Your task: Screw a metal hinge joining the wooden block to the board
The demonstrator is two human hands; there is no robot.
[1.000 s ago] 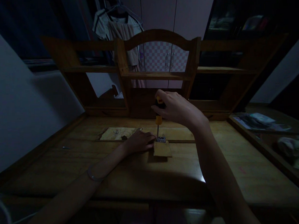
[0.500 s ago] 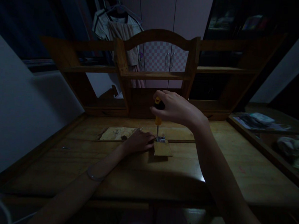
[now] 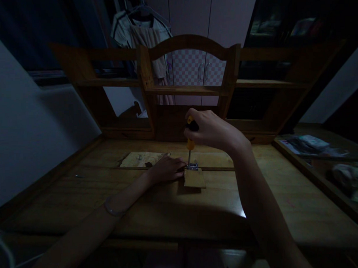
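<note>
In my right hand (image 3: 216,128) is a screwdriver (image 3: 190,145) with a yellow and black handle, held nearly upright. Its tip comes down on a small metal hinge (image 3: 193,166). Just below the hinge sits a small flat wooden board (image 3: 195,178), attached or lying against it; the front edge casts a shadow. My left hand (image 3: 167,169) rests on the desk, its fingers closed at the left edge of the hinge and board. Those fingertips are partly hidden in the dark. A pale strip of wood (image 3: 138,159) with a torn-looking surface lies behind my left hand.
A small metal piece (image 3: 78,176) lies on the wooden desk (image 3: 118,227) at the left. At the back stands a wooden shelf unit (image 3: 189,90). To the right, a lower surface holds packets (image 3: 311,142) and crumpled cloth (image 3: 351,178). The room is dim.
My right hand and the screwdriver handle have shifted very slightly to the right, the tip staying at the hinge. My left hand has hardly moved.
</note>
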